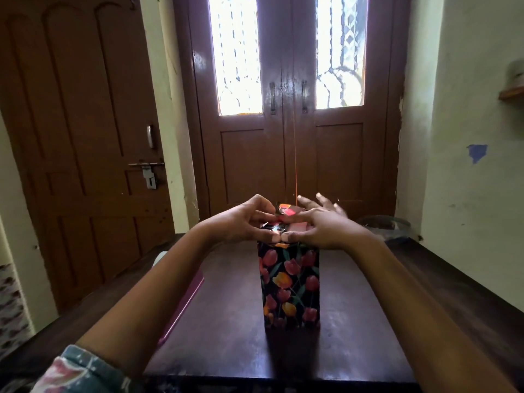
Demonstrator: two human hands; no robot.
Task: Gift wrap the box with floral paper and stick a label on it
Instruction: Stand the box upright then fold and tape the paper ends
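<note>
Nearest me, at the lower left of the frame, a patterned sleeve (82, 373) shows, and both forearms run up over the dark worktop (226, 336). A flat pink thing (185, 300) lies left of centre; I cannot tell what it is. The box (290, 287) stands upright on its narrow end at the middle of the frame, its sides already covered in floral paper (283, 275). At its top the left hand (241, 222) has curled fingers pinching the folded paper against the thumb. The right hand (323, 226) lies with fingers splayed and straight, thumb pressing the near top edge, touching the left thumb. I judge the top flaps are being closed, and no label is in view. The risk I see is tipping: the box is tall on a small base, and a sideways push from either hand would topple it. Letting go before the fold is fixed could let the flaps spring open, and hard pinching may tear the paper's corners. Farther back, right of centre, sits a glass bowl (388, 224). A double door (283, 137) fills the top of the frame.
</note>
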